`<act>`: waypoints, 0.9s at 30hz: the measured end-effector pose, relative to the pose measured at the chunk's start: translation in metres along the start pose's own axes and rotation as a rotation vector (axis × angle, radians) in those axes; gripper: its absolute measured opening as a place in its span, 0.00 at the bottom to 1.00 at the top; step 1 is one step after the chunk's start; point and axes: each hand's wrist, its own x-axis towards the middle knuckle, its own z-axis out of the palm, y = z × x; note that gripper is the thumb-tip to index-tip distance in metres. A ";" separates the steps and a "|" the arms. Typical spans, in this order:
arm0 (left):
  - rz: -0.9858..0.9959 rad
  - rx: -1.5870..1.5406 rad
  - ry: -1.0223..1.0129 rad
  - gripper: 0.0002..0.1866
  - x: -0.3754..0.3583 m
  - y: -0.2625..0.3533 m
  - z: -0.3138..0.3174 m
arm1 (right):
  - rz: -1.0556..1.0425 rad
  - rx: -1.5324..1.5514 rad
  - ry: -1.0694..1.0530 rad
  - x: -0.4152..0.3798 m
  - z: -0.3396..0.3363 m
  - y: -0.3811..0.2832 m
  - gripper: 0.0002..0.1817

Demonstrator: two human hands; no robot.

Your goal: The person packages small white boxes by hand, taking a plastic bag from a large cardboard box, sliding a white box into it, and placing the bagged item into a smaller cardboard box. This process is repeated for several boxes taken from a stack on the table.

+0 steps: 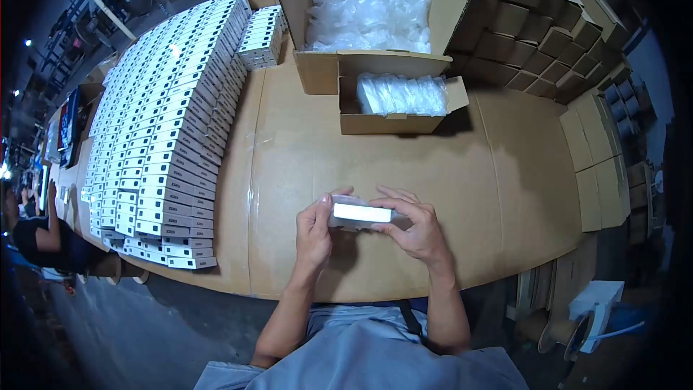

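Note:
Between my two hands is a small white box [361, 213], with clear plastic wrap or a bag showing around it. My left hand [315, 227] closes on its left end, thumb up along the plastic. The fingers of my right hand [417, 227] pinch the right end near the plastic's edge. Both hands hover over the front middle of the cardboard-covered table [404, 166]. Beyond them stands an open carton [393, 125] holding a row of plastic-wrapped packs [402, 94].
Stacks of white boxes [166, 115] fill the table's left side. Behind the open carton, a larger box [315, 72] holds loose clear plastic bags [368, 7]. Brown cartons [527, 22] are piled at the back right. At far left another person [47, 235] is at work.

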 end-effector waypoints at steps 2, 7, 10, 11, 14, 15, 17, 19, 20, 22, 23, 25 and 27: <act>0.052 -0.041 -0.006 0.22 -0.002 0.009 0.006 | 0.017 -0.030 -0.026 -0.001 -0.004 0.001 0.21; 0.350 0.411 -0.308 0.20 0.003 0.017 -0.015 | -0.078 -0.040 -0.031 0.003 -0.008 -0.001 0.21; 0.114 0.487 -0.365 0.17 0.003 0.027 -0.020 | -0.102 -0.114 0.066 0.003 -0.004 -0.013 0.19; 0.035 0.451 -0.315 0.14 0.002 0.029 -0.017 | -0.103 -0.123 0.060 0.003 -0.006 -0.016 0.19; 0.183 0.496 -0.350 0.14 0.006 0.030 -0.019 | -0.106 -0.120 -0.024 0.005 -0.013 -0.023 0.18; 0.153 0.495 -0.367 0.14 0.007 0.030 -0.021 | -0.133 -0.123 -0.049 0.004 -0.014 -0.022 0.17; 0.096 0.493 -0.401 0.14 0.012 0.033 -0.025 | -0.188 -0.128 -0.102 0.005 -0.015 -0.018 0.16; 0.054 0.438 -0.392 0.15 0.017 0.032 -0.029 | -0.195 -0.140 -0.100 0.012 -0.018 -0.023 0.15; 0.036 0.410 -0.385 0.15 0.020 0.031 -0.032 | -0.201 -0.145 -0.101 0.017 -0.019 -0.025 0.15; 0.095 0.434 -0.299 0.23 0.030 0.034 -0.039 | -0.183 -0.089 0.047 0.028 -0.015 -0.023 0.14; 0.193 0.418 -0.248 0.25 0.038 0.038 -0.040 | -0.174 -0.059 0.121 0.034 -0.013 -0.021 0.14; 0.277 0.505 -0.179 0.30 0.058 0.046 -0.054 | -0.169 0.030 0.328 0.054 -0.006 -0.014 0.12; 0.307 0.545 -0.050 0.27 0.084 0.046 -0.074 | -0.212 0.036 0.484 0.078 -0.003 -0.004 0.11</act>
